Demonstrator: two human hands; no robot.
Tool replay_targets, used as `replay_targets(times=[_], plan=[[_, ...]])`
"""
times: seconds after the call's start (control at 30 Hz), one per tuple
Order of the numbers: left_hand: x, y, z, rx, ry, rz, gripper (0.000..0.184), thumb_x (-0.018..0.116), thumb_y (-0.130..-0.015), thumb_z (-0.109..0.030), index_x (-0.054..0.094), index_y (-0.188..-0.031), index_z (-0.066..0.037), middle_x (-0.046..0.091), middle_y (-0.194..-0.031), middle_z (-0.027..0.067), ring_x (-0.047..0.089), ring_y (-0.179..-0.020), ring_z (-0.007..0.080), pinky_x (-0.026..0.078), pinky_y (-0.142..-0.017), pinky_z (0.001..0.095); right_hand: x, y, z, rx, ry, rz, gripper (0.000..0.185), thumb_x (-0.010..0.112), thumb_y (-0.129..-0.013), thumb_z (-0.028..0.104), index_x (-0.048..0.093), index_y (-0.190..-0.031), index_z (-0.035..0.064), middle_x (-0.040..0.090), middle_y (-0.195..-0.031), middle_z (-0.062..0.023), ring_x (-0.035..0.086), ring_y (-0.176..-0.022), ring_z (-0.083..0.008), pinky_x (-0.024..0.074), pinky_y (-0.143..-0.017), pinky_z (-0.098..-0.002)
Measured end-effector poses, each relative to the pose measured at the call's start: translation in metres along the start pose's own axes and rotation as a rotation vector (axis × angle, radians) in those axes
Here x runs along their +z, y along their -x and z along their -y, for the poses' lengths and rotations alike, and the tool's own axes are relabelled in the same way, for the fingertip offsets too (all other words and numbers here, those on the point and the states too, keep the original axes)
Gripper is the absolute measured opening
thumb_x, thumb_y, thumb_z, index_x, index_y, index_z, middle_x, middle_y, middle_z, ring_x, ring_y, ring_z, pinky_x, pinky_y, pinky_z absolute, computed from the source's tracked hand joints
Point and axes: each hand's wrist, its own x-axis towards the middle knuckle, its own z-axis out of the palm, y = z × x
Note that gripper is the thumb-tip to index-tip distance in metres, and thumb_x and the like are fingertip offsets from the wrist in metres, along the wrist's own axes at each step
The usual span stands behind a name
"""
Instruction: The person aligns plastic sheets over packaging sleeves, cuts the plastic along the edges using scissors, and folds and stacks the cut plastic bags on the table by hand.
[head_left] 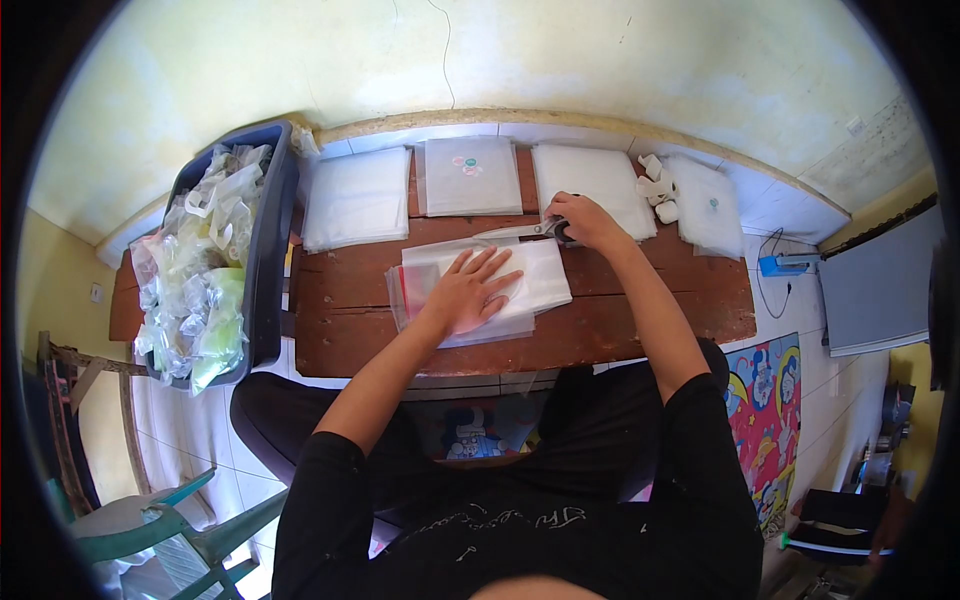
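My left hand lies flat, fingers spread, on a small pile of clear and white plastic bags on the wooden table. A strip of red shows at the pile's left edge. Around the black handles of a pair of scissors, my right hand is closed at the pile's far edge. The blades point left and lie along that edge; whether they touch the plastic I cannot tell.
Stacks of clear plastic bags line the table's far side, with a printed bag among them. White rolled pieces lie at the right. A dark tub of plastic stands left, a green chair lower left.
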Motion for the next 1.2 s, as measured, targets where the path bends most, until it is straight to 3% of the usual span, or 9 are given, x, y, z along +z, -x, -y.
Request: replay_targets(times=[0.27,0.37,0.63,0.93,1.03,1.2], plan=[[-0.001,0.000,-0.001,-0.008,-0.009,0.001,0.049,0.042,-0.098,-0.039,0.043,-0.146,-0.029,0.032,-0.157,0.0063,0.026,-0.147,0.0259,0.017,-0.119,0.0471,-0.001,-0.005,0.000,0.025,0.008,0.035,0.031,0.060,-0.069,-0.008,0.066,-0.096,0.0055,0.063,-0.101,-0.0107,0.064,-0.090,-0.0343,0.0512,-0.079,-0.0415],[-0.001,0.000,-0.001,-0.008,-0.012,-0.003,0.049,0.042,-0.098,-0.040,0.043,-0.146,-0.029,0.032,-0.158,0.0064,0.026,-0.147,0.0261,0.017,-0.119,0.0471,0.003,-0.003,-0.004,-0.001,0.030,0.002,0.026,0.061,-0.073,-0.004,0.067,-0.096,0.0079,0.063,-0.100,-0.0105,0.065,-0.086,-0.0347,0.0519,-0.078,-0.0428],[0.000,0.000,0.000,-0.001,-0.002,-0.013,0.048,0.042,-0.099,-0.039,0.044,-0.145,-0.028,0.032,-0.157,0.0066,0.026,-0.146,0.0266,0.017,-0.120,0.0470,-0.007,0.001,0.005,-0.076,0.157,-0.017,0.038,0.074,-0.057,0.001,0.064,-0.092,0.0086,0.059,-0.096,-0.0089,0.061,-0.086,-0.0311,0.0511,-0.075,-0.0411],[0.002,0.000,0.000,-0.005,0.001,-0.016,0.048,0.042,-0.099,-0.039,0.044,-0.146,-0.029,0.032,-0.157,0.0068,0.027,-0.146,0.0270,0.017,-0.119,0.0473,-0.012,0.006,0.000,-0.122,0.149,-0.102,0.032,0.072,-0.061,0.003,0.064,-0.091,0.0087,0.059,-0.092,-0.0082,0.061,-0.079,-0.0315,0.0505,-0.073,-0.0404],[0.001,0.001,0.001,-0.004,-0.004,-0.024,0.048,0.042,-0.099,-0.039,0.044,-0.146,-0.029,0.032,-0.157,0.0068,0.027,-0.146,0.0271,0.018,-0.119,0.0476,-0.009,0.005,-0.001,-0.048,0.140,-0.054,0.038,0.073,-0.058,-0.001,0.065,-0.095,0.0078,0.062,-0.100,-0.0066,0.061,-0.087,-0.0313,0.0497,-0.078,-0.0397],[0.001,0.000,0.000,-0.004,-0.005,-0.023,0.047,0.042,-0.099,-0.039,0.045,-0.145,-0.028,0.033,-0.157,0.0068,0.027,-0.146,0.0273,0.017,-0.119,0.0478,-0.009,0.006,-0.004,-0.057,0.162,-0.069,0.034,0.074,-0.059,0.003,0.067,-0.091,0.0086,0.062,-0.096,-0.0064,0.063,-0.084,-0.0304,0.0505,-0.076,-0.0393]])
